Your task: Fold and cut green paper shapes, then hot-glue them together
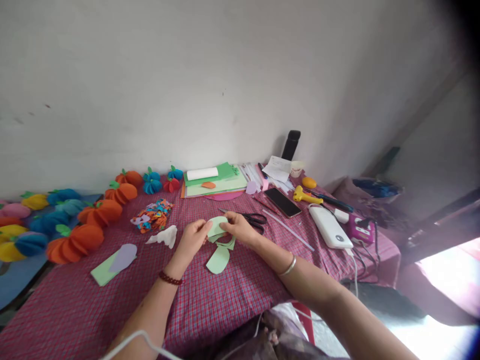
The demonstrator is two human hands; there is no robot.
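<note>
Between my two hands is a light green paper cutout (216, 226) with a rounded edge. My left hand (195, 235) pinches its left side, and my right hand (239, 228) grips its right side. Below it on the cloth lie another green paper cutout (218, 260) and curved green paper scraps (227, 243). Black-handled scissors (255, 218) rest just beyond my right hand, their blades partly hidden behind it. To the left of my left hand sits a crumpled white piece (165, 236), perhaps tissue or cloth.
Orange paper pumpkins (75, 241) and other coloured ones line the left side. Nearby are colourful scraps (153, 215) and a lilac paper shape (123, 257). Paper sheets (234, 182) lie against the wall. At right are a phone (282, 202), a yellow glue gun (306, 195) and a white power bank (329, 226).
</note>
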